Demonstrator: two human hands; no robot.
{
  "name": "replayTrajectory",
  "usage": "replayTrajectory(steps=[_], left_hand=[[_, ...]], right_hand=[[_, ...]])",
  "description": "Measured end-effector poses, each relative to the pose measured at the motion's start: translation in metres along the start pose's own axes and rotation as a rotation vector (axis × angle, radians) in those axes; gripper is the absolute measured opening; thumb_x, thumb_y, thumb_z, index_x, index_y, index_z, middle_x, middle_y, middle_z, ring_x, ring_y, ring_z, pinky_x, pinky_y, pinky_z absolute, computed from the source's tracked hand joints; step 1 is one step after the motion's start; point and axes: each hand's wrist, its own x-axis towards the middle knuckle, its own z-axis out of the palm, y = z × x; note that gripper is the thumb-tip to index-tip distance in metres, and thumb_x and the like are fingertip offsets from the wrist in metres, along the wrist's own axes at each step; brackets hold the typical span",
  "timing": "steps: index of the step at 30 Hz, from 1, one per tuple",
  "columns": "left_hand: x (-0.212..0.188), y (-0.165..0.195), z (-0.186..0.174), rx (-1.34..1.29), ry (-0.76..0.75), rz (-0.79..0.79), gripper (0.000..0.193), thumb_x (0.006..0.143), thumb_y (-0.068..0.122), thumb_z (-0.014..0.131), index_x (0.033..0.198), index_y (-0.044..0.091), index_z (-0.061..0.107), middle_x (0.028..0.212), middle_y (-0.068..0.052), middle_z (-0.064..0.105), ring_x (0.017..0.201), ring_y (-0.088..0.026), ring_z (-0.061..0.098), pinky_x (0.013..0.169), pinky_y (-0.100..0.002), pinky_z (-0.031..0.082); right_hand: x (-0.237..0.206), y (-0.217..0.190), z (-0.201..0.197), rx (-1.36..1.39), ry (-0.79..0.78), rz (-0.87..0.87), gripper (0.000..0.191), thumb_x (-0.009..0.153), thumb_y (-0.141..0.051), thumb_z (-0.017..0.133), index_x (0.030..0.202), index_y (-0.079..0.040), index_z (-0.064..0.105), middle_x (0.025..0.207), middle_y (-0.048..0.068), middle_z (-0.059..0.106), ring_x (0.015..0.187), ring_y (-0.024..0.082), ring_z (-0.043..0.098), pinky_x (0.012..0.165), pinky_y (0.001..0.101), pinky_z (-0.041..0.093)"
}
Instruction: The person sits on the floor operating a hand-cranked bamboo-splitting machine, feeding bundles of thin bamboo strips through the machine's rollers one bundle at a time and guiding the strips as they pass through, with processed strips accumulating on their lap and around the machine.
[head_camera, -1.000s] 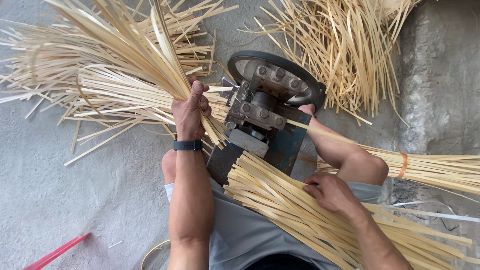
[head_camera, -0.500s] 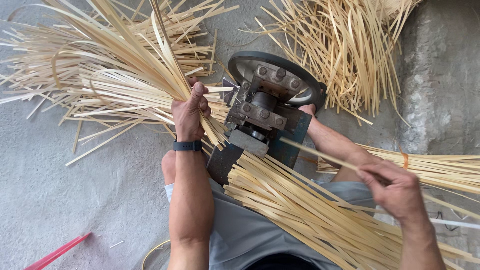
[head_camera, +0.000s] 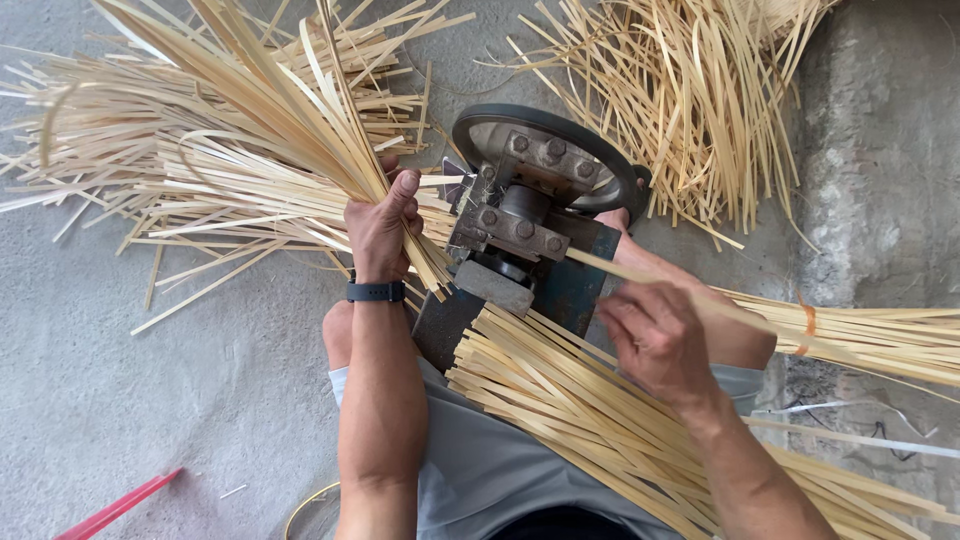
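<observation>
I am looking down into a small craft workshop for splitting bamboo, set up on a bare concrete floor (head_camera: 150, 400). A heavy bolted iron splitting machine (head_camera: 520, 225) with a dark hand wheel (head_camera: 610, 160) stands on that floor. Pale bamboo strips (head_camera: 200, 170) fan out in loose heaps toward the floor's far left, more slivers (head_camera: 680, 90) toward the far right, beside a rough cement wall (head_camera: 880, 160).

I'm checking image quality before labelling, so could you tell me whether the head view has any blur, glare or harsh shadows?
Head view: lighting is soft and even, without glare or hard shadows; the right hand and the bamboo strip it pinches look slightly motion-blurred; the left hand, bamboo bundle and metal splitting machine are sharp.
</observation>
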Motion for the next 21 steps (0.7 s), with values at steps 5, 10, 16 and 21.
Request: replayTrajectory(steps=[5, 10, 16, 21], left_hand=[[-0.001, -0.001, 0.001, -0.013, -0.024, -0.003, 0.061, 0.081, 0.018, 0.089, 0.127, -0.002, 0.056, 0.085, -0.007, 0.067, 0.061, -0.010, 0.060, 0.045, -0.023, 0.049], [-0.002, -0.001, 0.001, -0.004, -0.019, -0.016, 0.062, 0.080, 0.019, 0.090, 0.127, -0.002, 0.056, 0.086, -0.006, 0.068, 0.060, -0.009, 0.059, 0.046, -0.023, 0.049], [-0.003, -0.001, 0.003, 0.017, -0.015, -0.026, 0.062, 0.078, 0.020, 0.090, 0.125, -0.001, 0.057, 0.086, -0.005, 0.068, 0.060, -0.009, 0.059, 0.045, -0.023, 0.049], [-0.003, -0.001, 0.004, 0.040, -0.015, -0.005, 0.061, 0.079, 0.021, 0.090, 0.126, -0.002, 0.057, 0.082, -0.004, 0.064, 0.059, -0.009, 0.058, 0.045, -0.024, 0.049]], right_hand=[[-0.033, 0.007, 0.015, 0.312, -0.532, 0.600, 0.024, 0.085, -0.016, 0.076, 0.106, -0.003, 0.075, 0.099, 0.013, 0.076, 0.085, 0.024, 0.074, 0.078, 0.0381, 0.059], [-0.064, 0.030, 0.008, 0.312, -0.405, 0.642, 0.023, 0.089, -0.022, 0.072, 0.107, -0.009, 0.077, 0.096, 0.010, 0.081, 0.081, 0.024, 0.077, 0.073, 0.0368, 0.062], [-0.068, 0.051, -0.011, 0.236, -0.474, 0.622, 0.039, 0.084, -0.023, 0.077, 0.119, -0.006, 0.070, 0.098, 0.012, 0.078, 0.089, 0.024, 0.074, 0.080, 0.0389, 0.059], [-0.076, 0.046, 0.012, 0.237, -0.569, 0.527, 0.021, 0.089, -0.023, 0.074, 0.104, -0.010, 0.080, 0.098, 0.009, 0.082, 0.091, 0.020, 0.077, 0.083, 0.0350, 0.062]])
